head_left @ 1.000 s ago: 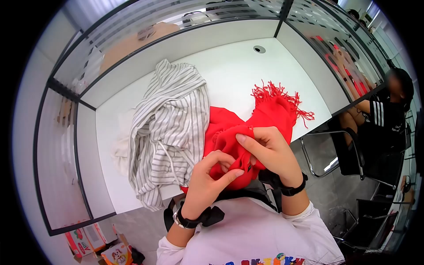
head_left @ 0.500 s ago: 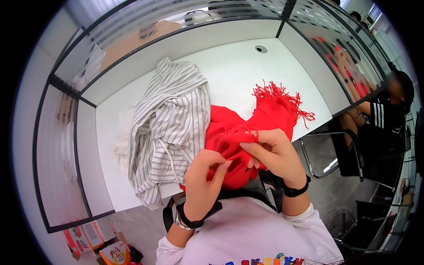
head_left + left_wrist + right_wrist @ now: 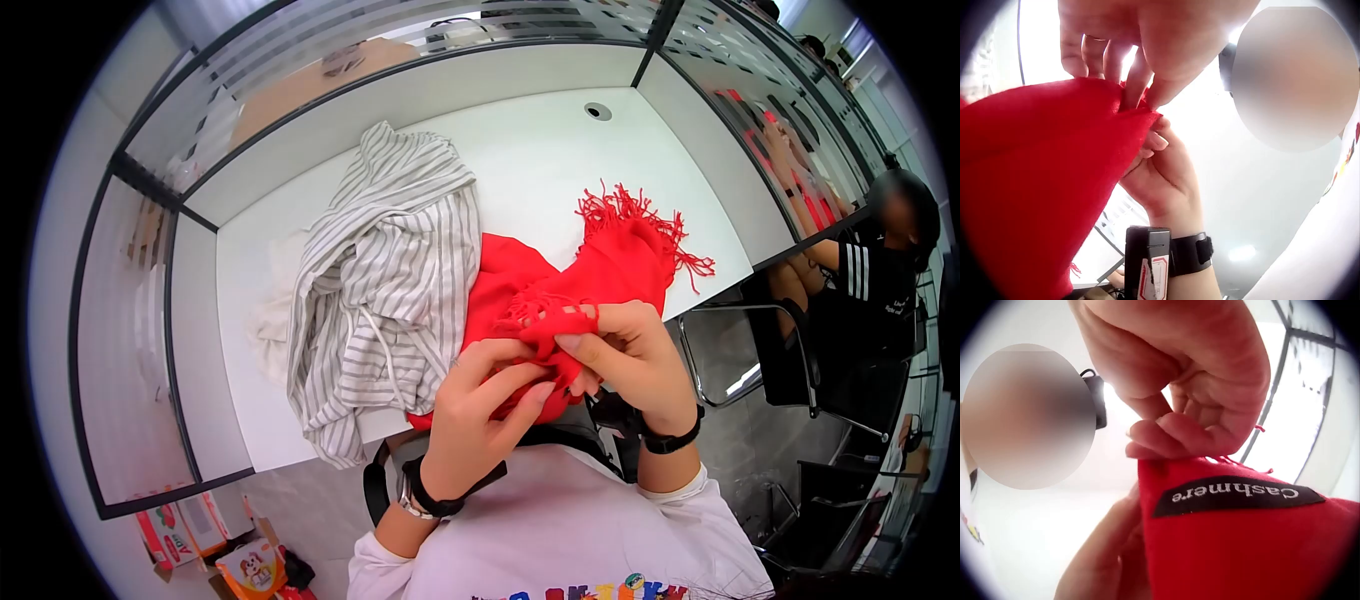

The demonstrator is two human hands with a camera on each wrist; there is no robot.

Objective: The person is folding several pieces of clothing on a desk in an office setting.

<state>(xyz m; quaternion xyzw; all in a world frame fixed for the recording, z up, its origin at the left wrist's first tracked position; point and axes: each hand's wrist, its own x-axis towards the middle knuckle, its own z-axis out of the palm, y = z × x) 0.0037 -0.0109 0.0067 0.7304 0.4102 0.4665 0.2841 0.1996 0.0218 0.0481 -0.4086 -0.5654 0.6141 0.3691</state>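
Note:
A red fringed scarf (image 3: pixel 625 260) lies over the table's front part, its near end lifted at the edge. The left hand (image 3: pixel 480 405) pinches the scarf's edge between thumb and fingers; the left wrist view shows this hand (image 3: pixel 1147 44) above the red cloth (image 3: pixel 1041 162). Close beside it, the right hand (image 3: pixel 640 360) grips the fringed edge with thumb and curled fingers. In the right wrist view, a black "Cashmere" label (image 3: pixel 1238 495) shows on the cloth just below the right hand (image 3: pixel 1191 381).
A grey-and-white striped garment (image 3: pixel 390 270) with a drawstring lies left of the scarf, partly over a white cloth (image 3: pixel 272 325). Low partitions enclose the white table (image 3: pixel 530 150). A seated person (image 3: pixel 880 260) and chairs are at the right; boxes (image 3: pixel 250 570) stand on the floor at lower left.
The left hand has moved up and right along the scarf's edge, its fingers drawn in on the cloth. The right hand has shifted slightly right and down, and more fringe shows between the hands.

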